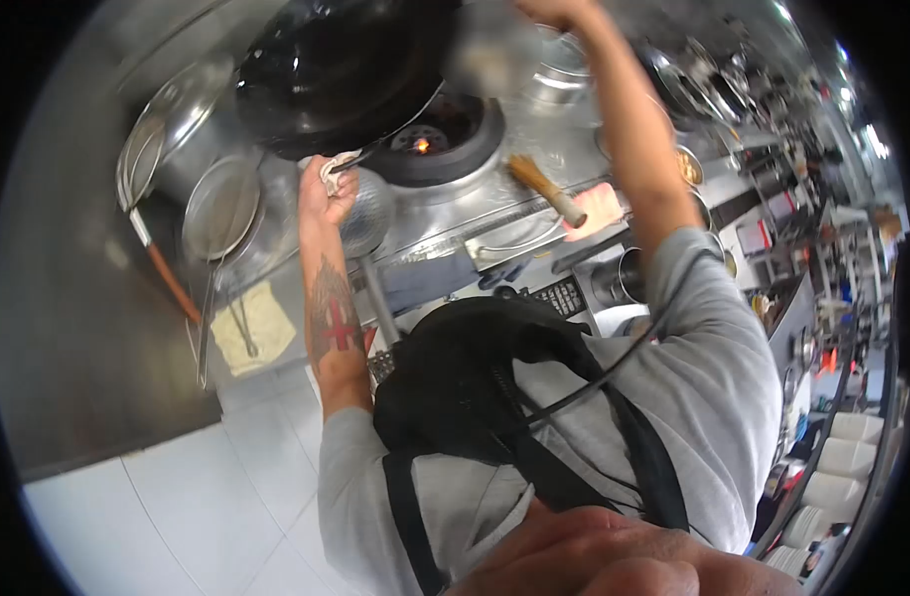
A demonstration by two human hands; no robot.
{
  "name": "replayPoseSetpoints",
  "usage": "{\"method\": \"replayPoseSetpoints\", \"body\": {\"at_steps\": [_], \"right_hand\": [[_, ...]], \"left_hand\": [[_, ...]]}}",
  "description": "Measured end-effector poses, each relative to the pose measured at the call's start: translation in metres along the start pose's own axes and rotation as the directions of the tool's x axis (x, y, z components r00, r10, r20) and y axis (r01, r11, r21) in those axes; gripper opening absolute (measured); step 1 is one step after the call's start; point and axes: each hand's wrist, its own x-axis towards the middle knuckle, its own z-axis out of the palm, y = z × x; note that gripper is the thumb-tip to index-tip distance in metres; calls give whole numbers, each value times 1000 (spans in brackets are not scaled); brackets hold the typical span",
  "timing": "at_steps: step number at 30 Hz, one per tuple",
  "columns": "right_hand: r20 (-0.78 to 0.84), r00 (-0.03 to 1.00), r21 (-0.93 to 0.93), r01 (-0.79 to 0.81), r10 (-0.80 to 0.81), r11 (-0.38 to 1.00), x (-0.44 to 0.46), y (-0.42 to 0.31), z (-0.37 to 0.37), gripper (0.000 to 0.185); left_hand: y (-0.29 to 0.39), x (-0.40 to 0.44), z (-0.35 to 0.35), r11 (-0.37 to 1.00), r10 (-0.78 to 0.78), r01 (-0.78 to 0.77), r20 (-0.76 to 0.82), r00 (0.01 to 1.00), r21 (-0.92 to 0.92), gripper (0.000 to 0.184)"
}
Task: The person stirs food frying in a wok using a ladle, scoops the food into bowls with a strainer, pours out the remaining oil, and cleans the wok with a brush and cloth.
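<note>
My left hand (328,189) is closed around the wok's handle, with a whitish cloth (338,171) between palm and handle. The black wok (346,70) is tilted and raised over the back left part of the burner (450,144), where a small orange flame shows. At the top edge, my right hand (554,12) is partly cut off, its fingers curled in. Beside it is a blurred grey shape (490,55); what the hand grips cannot be made out.
Strainers (221,211) and a metal bowl (182,99) lie at the left, above a yellowish cloth (253,330). A straw brush (546,189) rests right of the burner. A metal pot (559,70) stands behind it. Several containers and stacked white boxes (834,492) line the right.
</note>
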Motion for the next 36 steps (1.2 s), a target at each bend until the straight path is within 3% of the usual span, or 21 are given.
{"method": "replayPoseSetpoints", "body": {"at_steps": [1,2,3,6,9,10,11,12,13,14,16,17,18,19,20,23,28,30,33,35,36], "right_hand": [[-89,819,-385,497,-567,778,15,95,53,19],[-153,979,504,194,-134,842,-21,104,77,12],[160,968,975,-185,191,122,-52,99,100,16],[204,855,746,-451,478,489,-97,197,114,18],[363,730,634,-649,579,421,-81,346,116,21],[378,726,630,-657,575,415,-74,392,137,21],[-50,821,273,-536,568,799,-69,436,166,23],[-391,871,-243,-408,296,880,-66,467,183,26],[-380,876,-243,-404,297,882,-59,482,186,26],[-330,877,-231,-433,348,871,-52,487,190,28],[-264,878,-217,-459,400,862,-40,509,193,31],[85,842,496,-500,533,710,-25,534,188,21],[428,825,870,-487,369,79,-11,557,185,14],[542,840,661,-420,9,-622,0,567,182,11],[492,823,772,-262,285,-579,-36,477,133,14],[574,818,600,-389,38,-699,-49,470,117,8],[502,865,715,-424,-13,-556,-98,355,62,31],[571,818,577,-458,-66,-676,-117,320,57,33],[562,815,570,-507,-143,-646,-145,283,63,35],[621,768,525,-555,-155,-646,-161,264,73,35],[626,776,641,-567,-76,-517,-174,253,77,33]], "left_hand": [[-16,16,20,997,40,-33,-115,993,66,28],[-36,33,36,989,88,-57,-229,969,140,25],[-48,54,33,987,63,-25,-238,969,157,25],[-93,103,7,968,97,-9,-344,934,249,25],[-146,126,2,986,82,6,-527,846,164,27],[-172,129,27,967,207,-31,-710,673,252,27],[-179,133,17,968,206,-31,-720,663,249,27],[-184,134,-6,978,169,-50,-634,754,202,28],[-192,137,-19,986,137,-66,-533,835,151,28],[-199,140,-2,984,172,-106,-637,752,141,27],[-198,142,-11,990,130,-76,-595,793,116,27],[-196,144,-17,995,91,-49,-532,842,92,26],[-197,145,-18,994,91,-47,-523,847,97,23],[-199,146,-19,994,98,-53,-528,844,100,23],[-200,151,-25,992,105,-51,-524,845,117,23],[-210,164,-54,993,92,-49,-446,890,106,25],[-242,193,-39,998,20,-44,-426,904,-48,27],[-233,184,-25,996,26,-58,-428,903,-63,27],[-218,168,-23,998,-10,-22,-546,838,-51,25],[-202,162,-40,990,127,-64,-609,783,125,23],[-192,158,-51,987,80,4,-522,849,159,27]]}}
